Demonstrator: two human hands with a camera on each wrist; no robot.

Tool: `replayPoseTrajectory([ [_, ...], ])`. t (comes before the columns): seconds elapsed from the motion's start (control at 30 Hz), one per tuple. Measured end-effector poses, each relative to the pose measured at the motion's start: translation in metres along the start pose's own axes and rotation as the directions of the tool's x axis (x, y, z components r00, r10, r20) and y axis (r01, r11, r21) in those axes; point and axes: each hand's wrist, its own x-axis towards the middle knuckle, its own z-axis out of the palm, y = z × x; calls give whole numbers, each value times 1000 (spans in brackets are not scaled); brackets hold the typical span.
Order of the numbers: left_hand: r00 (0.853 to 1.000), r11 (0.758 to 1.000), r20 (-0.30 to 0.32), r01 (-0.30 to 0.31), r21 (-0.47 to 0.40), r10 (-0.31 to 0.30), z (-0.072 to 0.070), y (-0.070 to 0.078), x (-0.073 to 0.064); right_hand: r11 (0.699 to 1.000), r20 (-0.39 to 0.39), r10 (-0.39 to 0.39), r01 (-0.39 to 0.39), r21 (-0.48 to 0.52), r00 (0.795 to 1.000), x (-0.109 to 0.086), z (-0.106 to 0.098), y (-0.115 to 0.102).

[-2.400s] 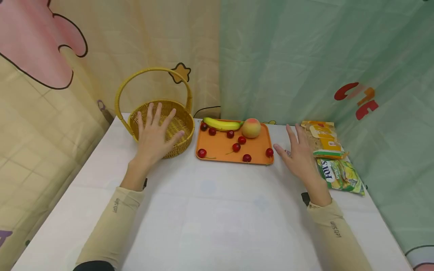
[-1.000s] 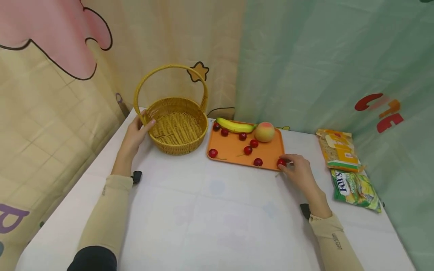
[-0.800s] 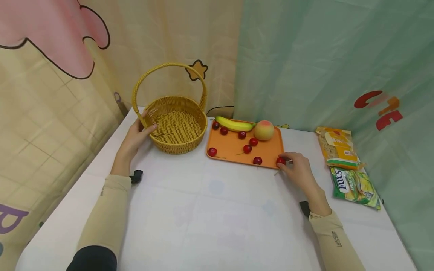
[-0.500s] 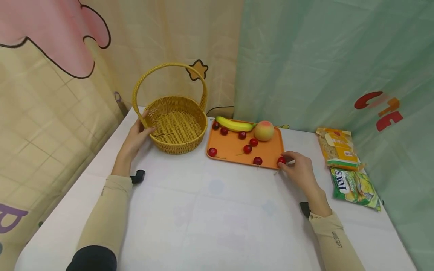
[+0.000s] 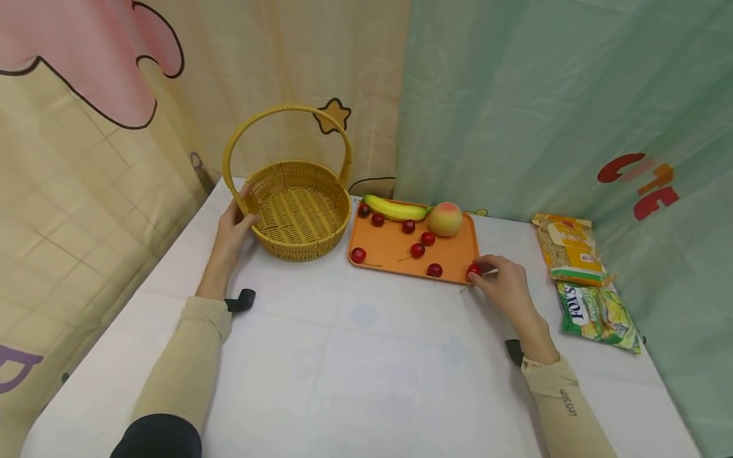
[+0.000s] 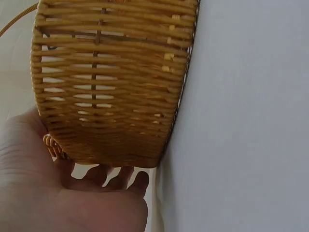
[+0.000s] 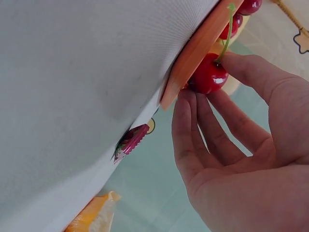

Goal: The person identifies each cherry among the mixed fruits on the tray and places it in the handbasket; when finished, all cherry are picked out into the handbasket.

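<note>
A yellow wicker basket [image 5: 296,216] with a tall arched handle stands at the back left. My left hand [image 5: 230,229] grips its left side by the foot of the handle. In the left wrist view, the fingers [image 6: 118,180] curl behind the woven wall. At the near right corner of an orange tray [image 5: 389,251], my right hand [image 5: 506,286] pinches a red cherry [image 7: 208,75] between thumb and fingers. Its green stem [image 7: 227,36] points away from the hand. Also on the tray are a banana [image 5: 395,208], a peach [image 5: 445,219] and several other cherries [image 5: 417,250].
Right of the tray lie a yellow food packet [image 5: 571,248] and a green candy bag [image 5: 598,315], near the table's right edge. A small magenta wrapper [image 7: 131,141] shows beyond the tray in the right wrist view. Curtains [image 5: 515,114] hang behind the white table [image 5: 366,381].
From spread over the table, my left hand has moved to the basket's left side and gripped it. My right hand has come down and pinched the corner cherry. Both have barely moved in the last second.
</note>
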Motion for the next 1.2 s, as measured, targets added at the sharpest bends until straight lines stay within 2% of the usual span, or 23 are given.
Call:
replayPoseTrajectory([
  [0.17,999,996,-38,-3,-87,0,9,-3,-1,1000,-13,7,-7,2,1000,2,-1,1],
  [0.4,997,991,-73,-7,-136,-3,14,-9,-1,999,6,29,-29,12,1000,2,2,4],
  [0.6,994,984,-103,14,-175,-32,20,-11,-4,999,27,54,-54,-8,998,1,5,6],
  [0.83,991,977,-131,10,-215,-38,24,-13,-4,998,41,57,-57,-14,998,3,0,3],
  [0.93,990,972,-135,2,-234,-35,24,-17,-1,999,19,42,-42,9,999,3,-1,1],
  [1.03,991,970,-132,-9,-243,-23,24,-14,-3,999,-17,6,-5,40,1000,7,0,-7],
  [1.2,992,971,-122,-14,-239,-15,23,-11,-6,992,-57,-80,86,93,995,23,9,-36],
])
